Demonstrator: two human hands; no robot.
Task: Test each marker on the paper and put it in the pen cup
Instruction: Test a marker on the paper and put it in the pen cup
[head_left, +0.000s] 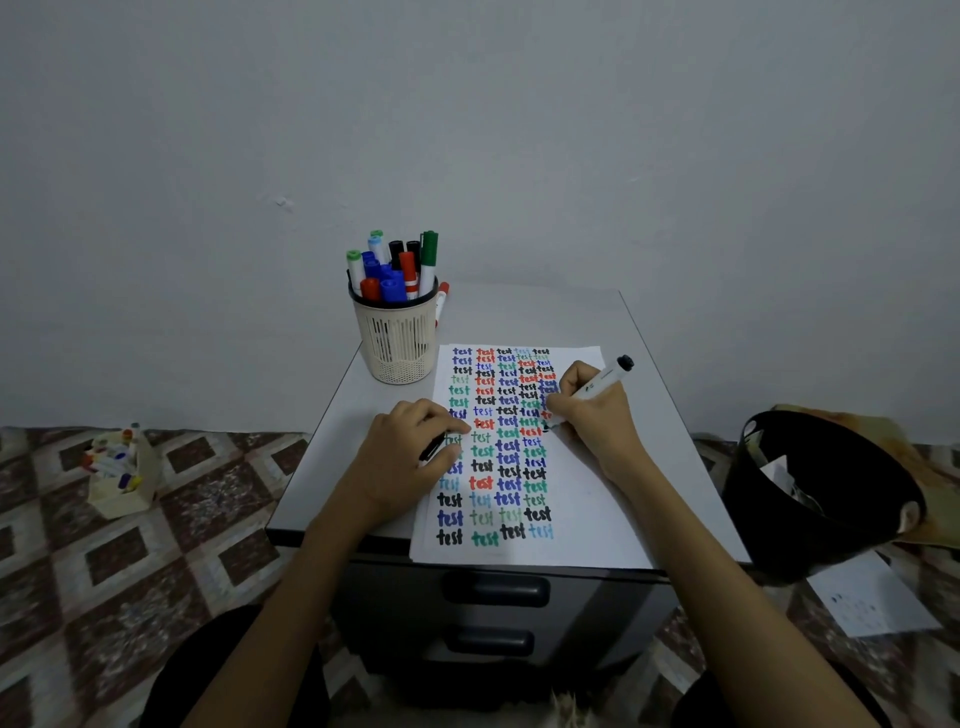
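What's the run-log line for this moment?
phase: testing | right hand: grips black marker, tip on paper | left hand: holds black cap, rests on paper | pen cup: upright, holds markers

White marker (605, 383) tilted, tip on paper (576, 540) full of coloured "test" rows; black cap (432, 448) off at paper's left edge; cream pen cup (397, 340) upright beside paper, full of markers (395, 275).

The paper (576, 540) lies on my desk (670, 426), the pen cup (397, 348) behind its left corner. My left hand (410, 457), with the cap (432, 448), rests on the paper's left side; my right hand (592, 410), with the marker (602, 382), on its right.
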